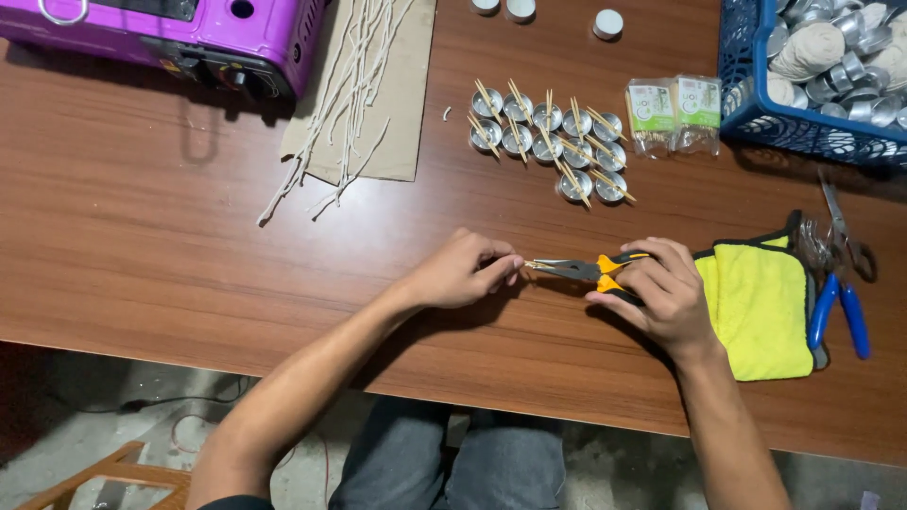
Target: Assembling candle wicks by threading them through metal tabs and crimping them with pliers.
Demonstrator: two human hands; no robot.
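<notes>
My right hand (661, 293) grips yellow-and-black long-nose pliers (586, 271) by the handles, jaws pointing left. My left hand (463, 271) pinches something small at the jaw tips; the item is too small to make out. Both hands hover over the brown wooden table (189, 246). Beyond them stands a cluster of small metal cups (548, 142), each with thin wooden sticks laid across the rim.
A yellow cloth (761, 307), blue-handled pliers (839, 312) and scissors (841, 227) lie at right. A blue basket (746, 104) holds metal cups and string balls. Two stick packets (675, 113), waxed wicks on cardboard (364, 85), a purple stove (189, 33).
</notes>
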